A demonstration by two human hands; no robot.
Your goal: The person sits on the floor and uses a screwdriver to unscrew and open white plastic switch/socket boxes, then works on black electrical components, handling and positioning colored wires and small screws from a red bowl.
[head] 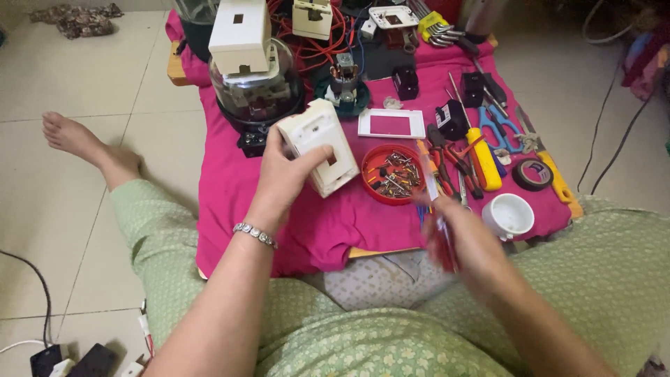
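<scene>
Left hand [286, 174] grips a white rectangular plastic switch box [319, 145], tilted and held clear above the pink cloth [230, 188] covering the low desk, just left of the round red plastic dish of small screws [393, 174]. Right hand [460, 234] is motion-blurred, closed around a red-handled tool [441, 241]; its tip cannot be made out. Risks as judged: the box sits in a fingertip hold and could slip onto the cloth, and a quick sweep of the right hand so near the dish could tip it, scattering screws among the pliers [453, 164].
</scene>
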